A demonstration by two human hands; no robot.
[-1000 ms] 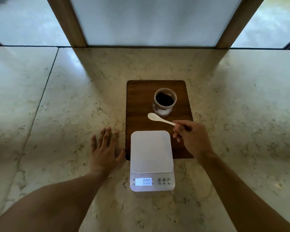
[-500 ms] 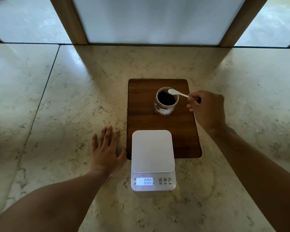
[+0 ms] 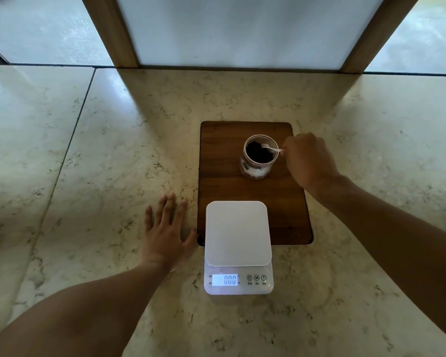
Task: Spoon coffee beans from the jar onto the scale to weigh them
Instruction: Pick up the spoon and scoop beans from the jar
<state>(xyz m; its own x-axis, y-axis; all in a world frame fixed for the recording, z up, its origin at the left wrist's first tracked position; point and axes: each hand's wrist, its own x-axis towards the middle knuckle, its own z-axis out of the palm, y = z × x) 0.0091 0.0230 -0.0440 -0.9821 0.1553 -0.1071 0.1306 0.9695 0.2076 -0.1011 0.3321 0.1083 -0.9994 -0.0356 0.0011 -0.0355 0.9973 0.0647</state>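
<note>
Gripping a thin white spoon point(image 3: 273, 149), the right hand point(image 3: 310, 161) dips its bowl into the round clear jar point(image 3: 258, 157) of dark beans point(image 3: 257, 152) — bowl partly buried. Jar stands on the wooden board point(image 3: 224, 181); nearer, overlapping it, sits the smooth white square scale point(image 3: 238, 233) (reading 000). Left hand point(image 3: 166, 235) lies flat, fingers spread, on marble beside the board — holding nothing.

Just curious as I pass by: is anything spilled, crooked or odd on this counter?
Nothing stands out. The clear glass jar of dark coffee beans stands upright on the brown wooden board, no beans lie loose, and the white digital scale reads zero.
</note>
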